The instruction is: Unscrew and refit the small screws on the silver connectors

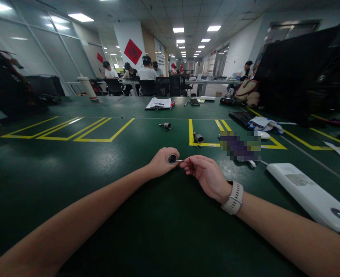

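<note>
My left hand (161,161) is wrapped round a short metal socket (172,159), its round open end facing me and its inside dark. Between the fingertips of my right hand (203,173) is a thin metal rod (179,161), whose far end reaches the socket's mouth. How deep the rod goes cannot be made out. Two similar metal sockets lie on the green table: one with a narrow stem (166,125) beyond my left hand, the other (198,137) at the corner of a yellow-taped box, with small dark bits beside it.
A blurred-out phone-like object (239,147) lies to the right, near a long white power bank (308,192). Farther back are a clipboard with papers (158,103), a white cup (87,87) and a blue-white cloth (264,125). Black bags (299,73) stand at right. People sit in the background.
</note>
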A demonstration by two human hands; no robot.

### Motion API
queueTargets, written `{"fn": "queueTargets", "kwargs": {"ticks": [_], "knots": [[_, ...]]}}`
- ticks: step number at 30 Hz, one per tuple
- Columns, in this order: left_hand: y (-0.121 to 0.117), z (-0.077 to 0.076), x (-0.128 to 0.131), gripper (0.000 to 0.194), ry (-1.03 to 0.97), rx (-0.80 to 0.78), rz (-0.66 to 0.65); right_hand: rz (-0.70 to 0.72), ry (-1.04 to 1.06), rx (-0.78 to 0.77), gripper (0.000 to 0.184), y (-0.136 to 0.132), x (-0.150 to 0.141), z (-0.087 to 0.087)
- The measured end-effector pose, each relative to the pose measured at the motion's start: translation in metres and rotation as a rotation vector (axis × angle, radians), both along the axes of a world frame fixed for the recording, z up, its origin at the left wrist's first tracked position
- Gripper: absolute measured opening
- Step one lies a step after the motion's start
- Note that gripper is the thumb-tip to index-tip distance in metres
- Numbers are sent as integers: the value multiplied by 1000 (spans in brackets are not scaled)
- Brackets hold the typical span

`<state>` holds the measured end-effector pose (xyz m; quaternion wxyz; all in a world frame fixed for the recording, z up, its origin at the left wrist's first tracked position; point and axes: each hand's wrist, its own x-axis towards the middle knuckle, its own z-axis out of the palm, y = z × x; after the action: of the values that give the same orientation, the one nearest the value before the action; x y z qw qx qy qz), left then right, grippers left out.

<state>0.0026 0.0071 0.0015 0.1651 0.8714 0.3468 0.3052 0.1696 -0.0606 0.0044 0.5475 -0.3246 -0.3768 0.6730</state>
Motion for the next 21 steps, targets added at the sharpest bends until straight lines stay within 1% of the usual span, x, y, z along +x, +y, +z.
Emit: {"fn": "queueTargets", "kwargs": {"ticks": [3,7,13,17,21], "knots": [[0,0,0,12,1,3,-5,2,20,-26,12,3,1,-2],[0,-1,0,14,-12,-25,-1,-29,42,-67,13,4,1,-3],[-1,-1,0,15,-26,-57,20,-56,30,-56,13,3,0,-2],[0,-1,0,16,-7,-15,19,-71,5,-34,13,2,1,-2],[1,-2,-1,15,67,62,32,-106,-33,-5,13,1,1,-2]]}}
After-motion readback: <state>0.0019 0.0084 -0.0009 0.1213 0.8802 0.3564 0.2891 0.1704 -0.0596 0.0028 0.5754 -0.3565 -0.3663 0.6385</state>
